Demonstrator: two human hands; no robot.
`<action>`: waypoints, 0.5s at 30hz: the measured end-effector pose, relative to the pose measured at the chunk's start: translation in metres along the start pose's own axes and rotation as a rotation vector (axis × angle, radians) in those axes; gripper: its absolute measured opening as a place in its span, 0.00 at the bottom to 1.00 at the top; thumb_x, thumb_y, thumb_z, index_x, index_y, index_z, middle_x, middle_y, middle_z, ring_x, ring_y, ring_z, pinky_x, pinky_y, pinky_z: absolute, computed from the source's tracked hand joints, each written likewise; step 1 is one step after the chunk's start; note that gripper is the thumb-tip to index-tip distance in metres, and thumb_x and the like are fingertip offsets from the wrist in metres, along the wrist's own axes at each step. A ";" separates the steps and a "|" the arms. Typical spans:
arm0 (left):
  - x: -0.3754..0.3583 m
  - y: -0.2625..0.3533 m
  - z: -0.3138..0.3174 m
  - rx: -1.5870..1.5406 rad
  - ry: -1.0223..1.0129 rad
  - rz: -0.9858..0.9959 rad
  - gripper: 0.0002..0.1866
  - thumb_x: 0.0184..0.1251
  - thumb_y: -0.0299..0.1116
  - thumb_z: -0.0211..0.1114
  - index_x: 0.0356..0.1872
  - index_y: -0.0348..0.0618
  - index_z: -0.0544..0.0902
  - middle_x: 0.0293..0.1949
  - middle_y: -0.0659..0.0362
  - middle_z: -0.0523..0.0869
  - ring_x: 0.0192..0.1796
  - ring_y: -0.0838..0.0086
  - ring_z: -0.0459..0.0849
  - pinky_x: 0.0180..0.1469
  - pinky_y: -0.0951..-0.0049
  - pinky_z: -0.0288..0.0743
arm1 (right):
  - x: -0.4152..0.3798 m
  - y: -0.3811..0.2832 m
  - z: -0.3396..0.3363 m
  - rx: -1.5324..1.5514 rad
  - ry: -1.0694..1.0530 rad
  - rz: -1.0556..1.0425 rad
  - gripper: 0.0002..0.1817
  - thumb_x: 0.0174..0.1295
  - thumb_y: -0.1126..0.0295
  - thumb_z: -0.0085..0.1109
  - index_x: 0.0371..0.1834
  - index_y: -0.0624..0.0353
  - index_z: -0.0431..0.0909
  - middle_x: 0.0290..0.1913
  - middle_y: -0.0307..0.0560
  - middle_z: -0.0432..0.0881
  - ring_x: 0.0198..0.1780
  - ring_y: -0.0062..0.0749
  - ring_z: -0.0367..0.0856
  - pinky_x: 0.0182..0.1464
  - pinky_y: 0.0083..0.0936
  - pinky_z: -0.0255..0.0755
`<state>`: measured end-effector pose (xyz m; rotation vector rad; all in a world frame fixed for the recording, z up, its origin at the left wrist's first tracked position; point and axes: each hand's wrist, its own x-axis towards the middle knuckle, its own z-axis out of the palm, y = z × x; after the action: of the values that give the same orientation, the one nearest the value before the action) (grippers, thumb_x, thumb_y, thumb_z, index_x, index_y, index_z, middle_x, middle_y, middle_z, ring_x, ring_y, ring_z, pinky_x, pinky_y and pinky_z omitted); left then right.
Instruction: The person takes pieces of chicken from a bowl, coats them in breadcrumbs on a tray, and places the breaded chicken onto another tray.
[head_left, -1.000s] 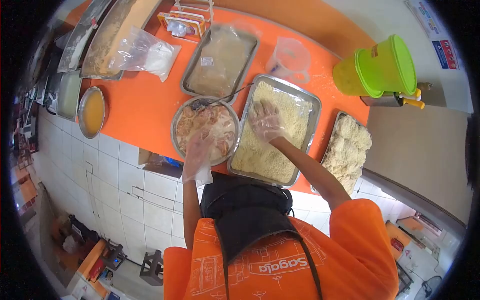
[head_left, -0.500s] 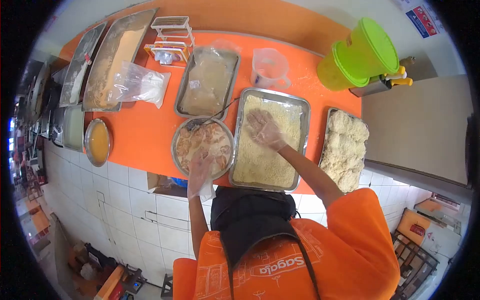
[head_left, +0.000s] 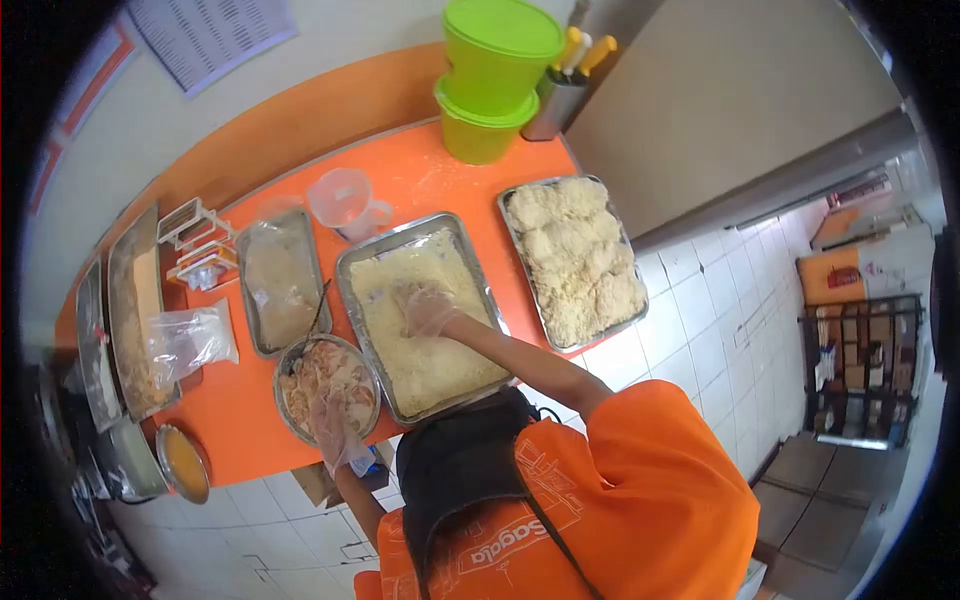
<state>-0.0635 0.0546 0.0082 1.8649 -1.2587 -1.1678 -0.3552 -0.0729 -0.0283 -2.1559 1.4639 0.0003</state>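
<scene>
My right hand (head_left: 428, 308), in a clear plastic glove, is down in the pale breadcrumbs (head_left: 436, 370) that fill a deep metal tray (head_left: 493, 308). Its fingers are bent and dip into the crumbs, partly hidden by them. At the near side of a round metal bowl (head_left: 378, 392), my gloved left hand (head_left: 332, 415) rests its stretched fingers on pieces of raw meat (head_left: 322, 365) in a whitish batter. A dark-handled utensil (head_left: 322, 300) leans from the bowl toward a tray behind it.
Crumb-coated pieces (head_left: 575, 250) fill a tray at the right edge of the orange table (head_left: 420, 165). Behind stand a clear measuring jug (head_left: 343, 198), stacked green tubs (head_left: 490, 80) and a knife block (head_left: 556, 105). A bag of white powder (head_left: 195, 340) and a bowl of yellow liquid (head_left: 183, 465) are left.
The view has swung right, showing more of the floor and shelving there. My right hand has gone from flat and spread on the crumbs to bent fingers in them. My left hand stays at the bowl.
</scene>
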 end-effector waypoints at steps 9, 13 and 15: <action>-0.011 0.030 0.012 0.004 -0.030 0.026 0.24 0.70 0.44 0.54 0.57 0.35 0.77 0.52 0.51 0.82 0.54 0.62 0.77 0.59 0.67 0.67 | 0.065 0.058 0.100 0.428 -0.282 -0.092 0.27 0.43 0.50 0.72 0.39 0.62 0.86 0.38 0.60 0.86 0.40 0.46 0.83 0.46 0.41 0.74; -0.021 0.060 0.010 -0.043 -0.046 -0.056 0.25 0.70 0.44 0.53 0.58 0.35 0.77 0.53 0.50 0.81 0.55 0.62 0.77 0.60 0.67 0.67 | 0.038 0.034 0.062 0.485 -0.393 -0.168 0.27 0.46 0.47 0.70 0.40 0.61 0.86 0.39 0.57 0.87 0.39 0.43 0.82 0.47 0.39 0.73; 0.004 -0.015 0.005 0.220 0.013 0.273 0.25 0.70 0.45 0.53 0.58 0.36 0.77 0.52 0.49 0.82 0.54 0.61 0.78 0.59 0.67 0.67 | 0.038 0.042 0.067 0.433 -0.394 -0.186 0.29 0.48 0.46 0.69 0.42 0.62 0.85 0.40 0.58 0.86 0.40 0.45 0.82 0.48 0.40 0.73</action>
<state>-0.0614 0.0567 -0.0084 1.7766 -1.6305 -0.9000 -0.3567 -0.0890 -0.1148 -1.8010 0.9370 0.0357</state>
